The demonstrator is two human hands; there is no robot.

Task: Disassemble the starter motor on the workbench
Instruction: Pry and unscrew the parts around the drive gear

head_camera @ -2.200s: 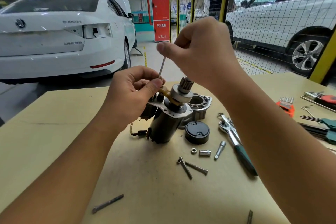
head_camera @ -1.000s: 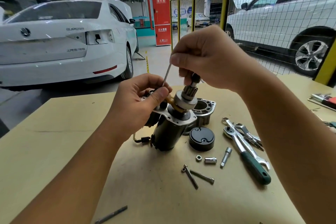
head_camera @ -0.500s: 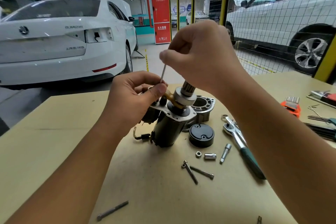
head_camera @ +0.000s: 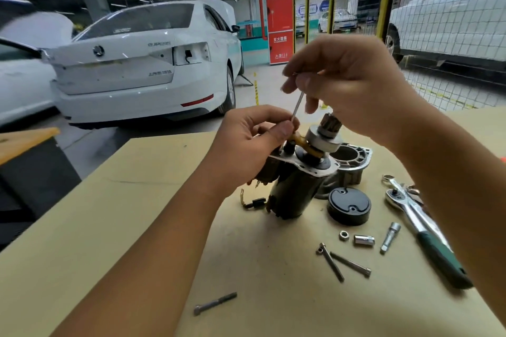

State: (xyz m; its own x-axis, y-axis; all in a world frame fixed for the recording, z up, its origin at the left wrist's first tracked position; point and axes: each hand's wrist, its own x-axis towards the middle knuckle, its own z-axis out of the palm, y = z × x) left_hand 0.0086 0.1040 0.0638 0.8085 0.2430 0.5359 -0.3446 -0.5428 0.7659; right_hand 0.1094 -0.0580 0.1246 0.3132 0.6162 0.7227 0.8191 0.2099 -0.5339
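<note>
Left hand [head_camera: 254,142] grips the heavy, rigid starter motor [head_camera: 298,186] at its flange; right hand [head_camera: 347,85], at twelve o'clock, pinches a thin tool [head_camera: 297,107].

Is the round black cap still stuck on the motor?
No, the round black cap lies on the workbench beside the starter motor.
</note>
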